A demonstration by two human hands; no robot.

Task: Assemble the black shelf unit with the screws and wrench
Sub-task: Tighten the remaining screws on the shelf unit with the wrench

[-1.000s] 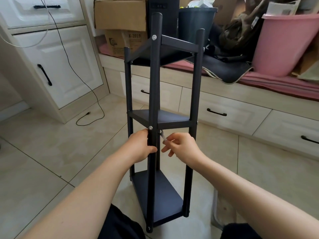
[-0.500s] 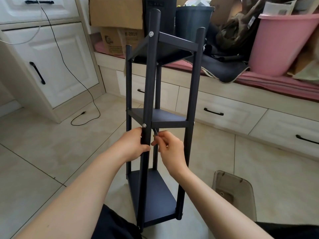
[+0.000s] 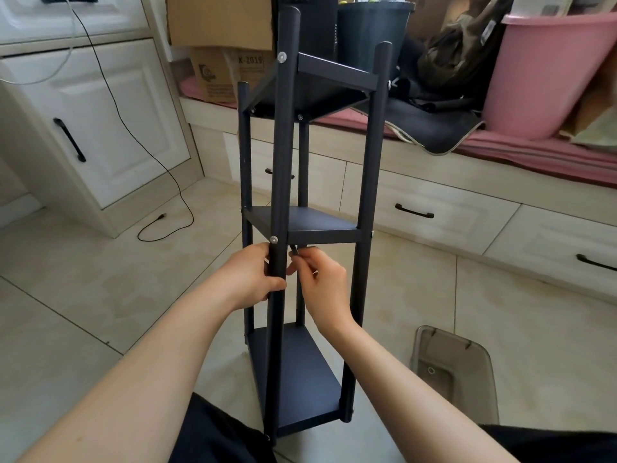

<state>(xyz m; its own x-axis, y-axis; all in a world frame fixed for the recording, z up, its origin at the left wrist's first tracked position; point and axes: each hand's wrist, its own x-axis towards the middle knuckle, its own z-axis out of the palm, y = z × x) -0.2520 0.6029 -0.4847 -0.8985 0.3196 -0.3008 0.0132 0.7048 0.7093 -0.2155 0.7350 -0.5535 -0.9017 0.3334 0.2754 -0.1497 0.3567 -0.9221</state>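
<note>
Shelf unit: the tall black metal shelf unit (image 3: 320, 228) with four round posts and three square shelves is standing upright on the beige tiled floor (image 3: 100, 279), between the person's knees.
Left grip: the left hand (image 3: 255, 272) is wrapping its fingers and thumb round the nearest post, just below the middle shelf.
Right grip: the right hand (image 3: 325, 282) is pinching a small dark wrench (image 3: 294, 250) between curled fingertips, just right of that post and close beside the left hand; the tool's tip is pointing up under the middle shelf's front rail.
Screws: two silver screw heads are showing on the gripped post, one (image 3: 273, 239) just above the left hand and one (image 3: 282, 56) far above at the top shelf; others are too small to count.
Lower right of the right hand: one clear grey plastic box (image 3: 457, 369) is lying on the floor.
Far beyond both hands: one pink plastic tub (image 3: 547, 71), one dark bin (image 3: 370, 31) and two cardboard boxes (image 3: 220, 45) are sitting on the window seat.
</note>
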